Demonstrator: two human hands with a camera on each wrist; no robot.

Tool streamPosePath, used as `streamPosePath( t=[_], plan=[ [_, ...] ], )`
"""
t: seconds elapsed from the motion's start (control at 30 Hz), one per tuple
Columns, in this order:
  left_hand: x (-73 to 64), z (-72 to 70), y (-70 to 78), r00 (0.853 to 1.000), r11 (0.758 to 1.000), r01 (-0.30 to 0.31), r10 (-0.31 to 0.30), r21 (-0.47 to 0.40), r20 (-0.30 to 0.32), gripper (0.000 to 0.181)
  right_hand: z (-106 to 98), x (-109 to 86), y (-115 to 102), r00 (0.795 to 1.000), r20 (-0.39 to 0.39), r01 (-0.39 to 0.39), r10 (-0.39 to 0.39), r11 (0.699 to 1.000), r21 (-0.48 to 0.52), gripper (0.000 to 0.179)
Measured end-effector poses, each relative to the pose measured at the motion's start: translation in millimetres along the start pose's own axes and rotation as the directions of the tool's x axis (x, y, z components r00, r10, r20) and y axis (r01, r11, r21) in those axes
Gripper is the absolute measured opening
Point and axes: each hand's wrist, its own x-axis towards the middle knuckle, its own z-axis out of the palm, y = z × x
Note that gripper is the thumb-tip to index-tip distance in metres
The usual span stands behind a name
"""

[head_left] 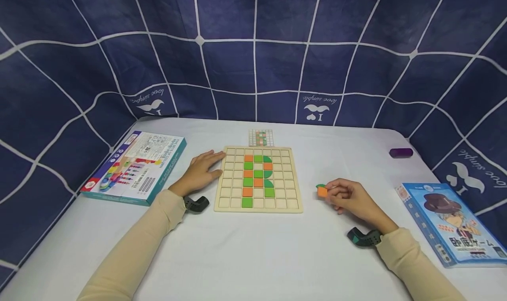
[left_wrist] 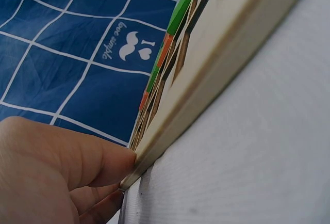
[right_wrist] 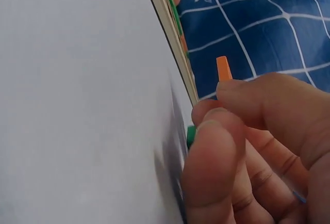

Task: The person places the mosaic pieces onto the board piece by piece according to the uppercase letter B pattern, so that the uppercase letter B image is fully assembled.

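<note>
A wooden grid board (head_left: 258,210) lies flat on the white table. Orange squares, green squares and green rounded pieces fill cells in its middle columns. My left hand (head_left: 203,172) rests at the board's upper left edge, fingers extended; in the left wrist view its thumb (left_wrist: 116,166) touches the rim. Right of the board, my right hand (head_left: 348,196) pinches an orange square tile (head_left: 322,192) between thumb and fingers. Behind that tile a green piece (head_left: 320,185) shows, mostly covered. In the right wrist view the green piece (right_wrist: 191,135) peeks out beside the fingers.
A small patterned card (head_left: 261,137) lies behind the board. To the left is a teal-sided game box (head_left: 136,169); to the right, a blue game box (head_left: 455,224). A purple cylinder (head_left: 401,153) lies at the back right. Dark grid-patterned cloth (head_left: 233,65) hangs behind the table.
</note>
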Motion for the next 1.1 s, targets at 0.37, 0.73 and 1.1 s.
streamPosePath(
  t=[0.37, 0.73, 1.1],
  plan=[
    [-0.3, 0.4, 2.2, 1.000, 1.000, 0.004, -0.004, 0.006, -0.001, 0.065, 27.0, 9.5, -14.4, 0.999, 0.029, 0.015, -0.018, 0.996, 0.086, 0.030],
    [-0.6, -0.2, 2.9, 1.000, 1.000, 0.001, -0.001, 0.005, -0.006, 0.064, 57.2, 28.5, -22.1, 0.996, 0.086, 0.003, -0.014, 0.991, 0.130, 0.032],
    [-0.2, -1.0, 1.6, 1.000, 1.000, 0.001, -0.001, 0.010, -0.002, 0.066, 87.1, 47.5, -37.9, 0.988, 0.145, 0.031, -0.055, 0.986, 0.164, 0.030]
  ],
)
